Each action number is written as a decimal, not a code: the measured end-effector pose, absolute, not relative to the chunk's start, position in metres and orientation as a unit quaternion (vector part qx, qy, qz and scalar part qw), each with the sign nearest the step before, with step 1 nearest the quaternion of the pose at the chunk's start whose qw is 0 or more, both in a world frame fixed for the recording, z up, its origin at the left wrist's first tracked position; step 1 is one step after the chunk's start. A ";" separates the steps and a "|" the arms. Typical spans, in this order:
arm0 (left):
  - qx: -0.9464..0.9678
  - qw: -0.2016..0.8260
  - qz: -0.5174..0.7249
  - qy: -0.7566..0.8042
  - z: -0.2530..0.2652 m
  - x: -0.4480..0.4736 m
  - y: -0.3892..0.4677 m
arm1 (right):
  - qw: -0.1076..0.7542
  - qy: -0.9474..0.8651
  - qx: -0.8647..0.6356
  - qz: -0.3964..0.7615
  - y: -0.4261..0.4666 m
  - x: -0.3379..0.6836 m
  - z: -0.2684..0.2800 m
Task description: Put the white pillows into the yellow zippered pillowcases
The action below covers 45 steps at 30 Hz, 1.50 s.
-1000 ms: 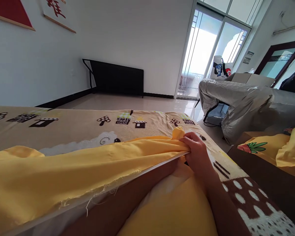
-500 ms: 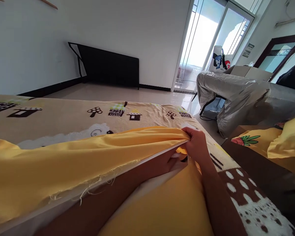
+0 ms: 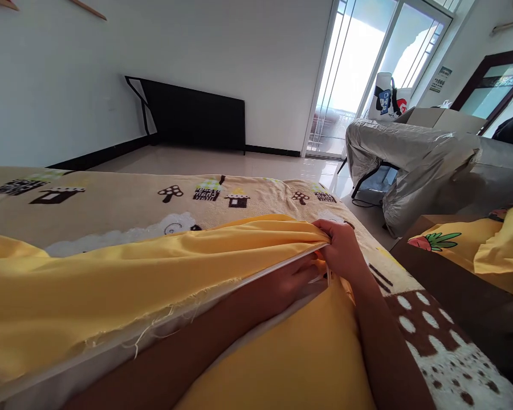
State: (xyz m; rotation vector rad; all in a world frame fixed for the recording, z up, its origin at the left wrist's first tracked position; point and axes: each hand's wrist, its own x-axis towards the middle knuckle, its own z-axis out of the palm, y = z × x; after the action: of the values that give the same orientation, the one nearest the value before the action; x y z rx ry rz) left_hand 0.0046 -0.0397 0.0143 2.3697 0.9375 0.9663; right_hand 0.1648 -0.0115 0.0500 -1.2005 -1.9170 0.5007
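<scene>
A large yellow fabric cover [image 3: 162, 285] spreads across the foreground, its opening edged in white with frayed, loose threads. My right hand [image 3: 342, 245] is closed on the gathered corner of this cover, bunching the cloth into folds. Inside the opening, below the raised yellow layer, my left hand [image 3: 293, 282] reaches up to that same corner. Its fingers are bent together in shadow close beside my right hand, and what they pinch is hidden. Some white lining shows around my left forearm.
Under the cover lies a beige patterned blanket [image 3: 128, 199] on the bed. Yellow printed fabric [image 3: 457, 239] rests in a brown box at the right. Behind it stands plastic-wrapped furniture [image 3: 431, 148]. A black panel [image 3: 196, 122] leans on the far wall near a glass door [image 3: 346, 74].
My left hand has shifted slightly right inside the cover, closer to the corner, and its fingers show more. My right hand keeps its hold. The view has turned slightly.
</scene>
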 end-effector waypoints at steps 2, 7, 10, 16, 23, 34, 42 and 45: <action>0.887 0.108 0.322 0.315 0.013 0.005 -0.042 | 0.402 -0.762 -0.461 0.214 -0.012 0.165 0.050; 0.889 -0.195 0.282 0.304 0.007 0.008 -0.047 | 0.402 -0.774 -0.424 0.245 -0.011 0.165 0.049; 0.874 -0.227 0.258 0.343 0.004 0.012 -0.048 | 0.402 -0.778 -0.412 0.251 -0.010 0.165 0.048; 0.835 -0.181 0.202 0.479 -0.001 0.022 -0.045 | 0.402 -0.781 -0.414 0.242 -0.009 0.164 0.046; 0.853 -0.190 0.224 0.431 -0.003 0.017 -0.046 | 0.416 -0.776 -0.410 0.238 -0.012 0.163 0.048; 0.858 -0.155 0.257 0.416 0.001 0.015 -0.044 | 0.404 -0.776 -0.443 0.195 -0.011 0.161 0.048; 0.839 -0.139 0.375 0.368 -0.003 0.003 -0.043 | 0.390 -0.788 -0.454 0.146 -0.014 0.160 0.050; 0.841 -0.156 0.363 0.371 -0.005 0.004 -0.044 | 0.395 -0.785 -0.456 0.142 -0.016 0.160 0.050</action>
State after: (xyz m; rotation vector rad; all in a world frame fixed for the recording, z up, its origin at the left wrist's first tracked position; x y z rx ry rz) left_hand 0.0038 -0.0440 -0.0050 2.9407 1.2977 1.2689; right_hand 0.1598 -0.0157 0.0499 -1.1559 -1.9894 0.3606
